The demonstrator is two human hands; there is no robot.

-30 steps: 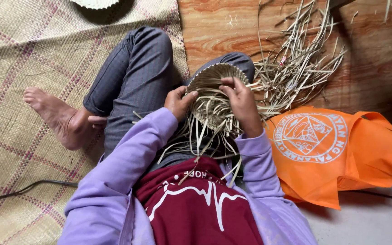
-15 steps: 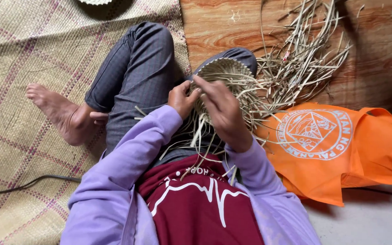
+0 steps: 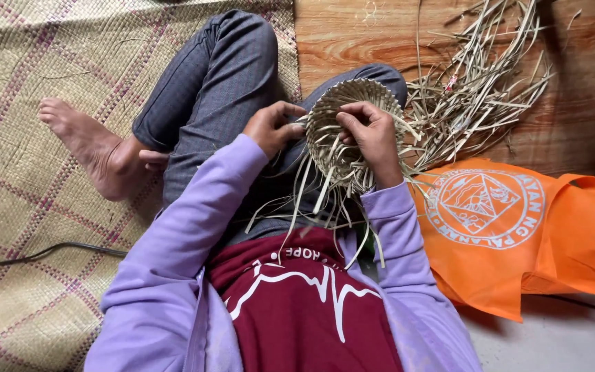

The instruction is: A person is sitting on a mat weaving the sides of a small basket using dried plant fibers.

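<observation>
Mat (image 3: 49,289): woven, tan with pink-purple crossing lines; spread over the left part of the floor; bare foot (image 3: 91,148) resting on it; thin dark cable (image 3: 43,251) lying across its lower part.
Floor (image 3: 352,34): wood-grain boards to the right of the mat; pale surface at lower right.
Legs (image 3: 222,89): in grey trousers, folded cross-legged; one knee raised at top centre, over the edge of the mat.
Sleeves (image 3: 173,255): lilac, over a dark red shirt with a white line pattern.
Bag (image 3: 552,241): orange cloth with a white round print; lying flat on the floor at right, just beside the right sleeve; edge touching the loose straw.
Straw pile (image 3: 476,96): loose dry strips scattered on the boards at upper right, above the bag; reaching to the basket's right side.
Basket (image 3: 342,131): small, round, half woven from pale strips; held over the lap between the two hands, against the far knee; rim turned upward in the view; unwoven strips hanging down toward the shirt.
Left hand (image 3: 273,127): at the basket's left edge; fingers curled, thumb and fingertips pinching strips there.
Right hand (image 3: 370,134): laid over the basket's right side; fingers bent inward, closed on the weave near the middle.
</observation>
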